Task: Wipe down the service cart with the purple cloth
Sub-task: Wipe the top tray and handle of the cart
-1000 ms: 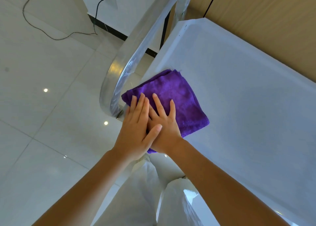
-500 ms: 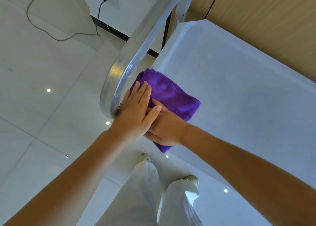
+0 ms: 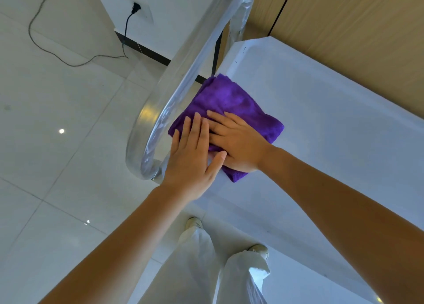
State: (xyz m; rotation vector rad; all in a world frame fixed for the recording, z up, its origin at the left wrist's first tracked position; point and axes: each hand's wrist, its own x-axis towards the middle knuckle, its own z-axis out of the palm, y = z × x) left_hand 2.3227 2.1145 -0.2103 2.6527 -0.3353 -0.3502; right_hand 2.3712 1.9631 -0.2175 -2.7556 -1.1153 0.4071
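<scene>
A folded purple cloth (image 3: pixel 231 101) lies on the white top tray of the service cart (image 3: pixel 332 124), against the tray's left edge beside the metal handle. My right hand (image 3: pixel 238 140) lies flat on the cloth with fingers straight, pressing it down. My left hand (image 3: pixel 192 159) is flat too, its fingers on the cloth's left part and its thumb across my right hand's fingers. The near part of the cloth is hidden under both hands.
The cart's curved, plastic-wrapped metal handle (image 3: pixel 174 92) rises just left of the cloth. A wooden wall (image 3: pixel 358 28) runs behind the cart. A black cable (image 3: pixel 75 60) trails over the tiled floor (image 3: pixel 57 166) from a wall socket. My legs and shoes (image 3: pixel 195 223) stand below.
Both hands have slid the cloth along the tray's left edge, further from me. The right hand now lies flatter, with its fingers spread out on the cloth.
</scene>
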